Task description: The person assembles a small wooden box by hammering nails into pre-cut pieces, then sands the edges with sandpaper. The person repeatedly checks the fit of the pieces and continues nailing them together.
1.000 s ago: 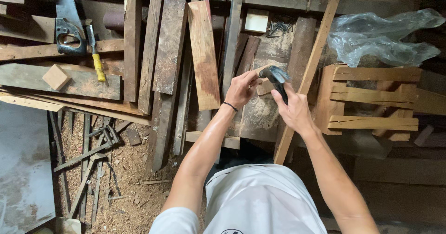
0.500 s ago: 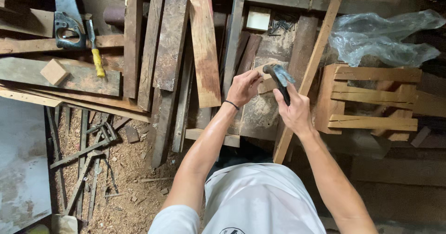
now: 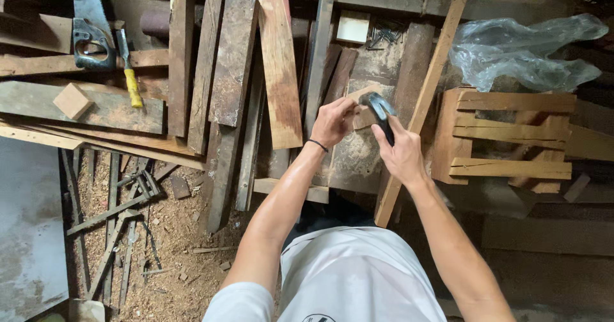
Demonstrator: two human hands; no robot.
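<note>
Two hand tools far left on planks: handsaw (image 3: 89, 31), yellow-handled chisel (image 3: 129, 69) just beside it. Small wood offcut (image 3: 72, 100) below them. Centre: left hand (image 3: 332, 122) pinches small wood block (image 3: 362, 106), fingers closed on it, over sawdust-covered board (image 3: 355, 162). Right hand (image 3: 401, 156) clamped around hammer (image 3: 382, 112) handle; hammer head touches block. Right: slatted wooden crate (image 3: 505, 136), clear plastic bag (image 3: 521, 53) above it.

White short-sleeved shirt (image 3: 358, 277); thin black band (image 3: 316, 145) on left wrist.
</note>
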